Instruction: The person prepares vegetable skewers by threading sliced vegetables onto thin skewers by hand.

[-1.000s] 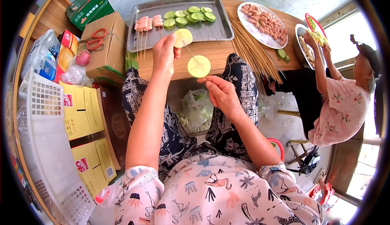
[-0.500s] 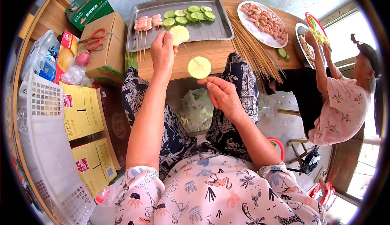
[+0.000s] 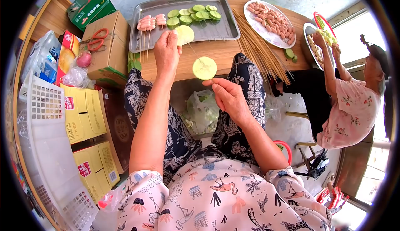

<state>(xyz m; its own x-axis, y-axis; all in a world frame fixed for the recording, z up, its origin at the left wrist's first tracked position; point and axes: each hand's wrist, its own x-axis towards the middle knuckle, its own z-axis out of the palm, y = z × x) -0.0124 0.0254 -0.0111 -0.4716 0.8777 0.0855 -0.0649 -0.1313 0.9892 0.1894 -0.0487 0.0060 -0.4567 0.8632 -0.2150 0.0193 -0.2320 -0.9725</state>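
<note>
My left hand (image 3: 167, 56), closed, pinches a round pale-green slice (image 3: 185, 35), which looks like zucchini, at its left edge. A thin bamboo skewer (image 3: 193, 50) runs from this slice down to a second zucchini slice (image 3: 204, 68) threaded on it. Just below that lower slice, the fingers of my right hand (image 3: 230, 99) are closed on the skewer's other end. Behind my hands lies a metal tray (image 3: 196, 1) with skewered green slices (image 3: 200, 16) and several pink sausage skewers (image 3: 146, 23).
Loose bamboo skewers (image 3: 260, 47) lie beside a plate of small sausages (image 3: 271, 22). At right another person (image 3: 350, 106) handles food over a bowl (image 3: 309, 30). Boxes (image 3: 108, 43), red scissors (image 3: 98, 39) and a white basket (image 3: 50, 147) stand left. A plastic bag (image 3: 203, 110) sits between my knees.
Both hands hold nearly the same pose, with the two slices and the skewer almost unmoved. The view has shifted very slightly.
</note>
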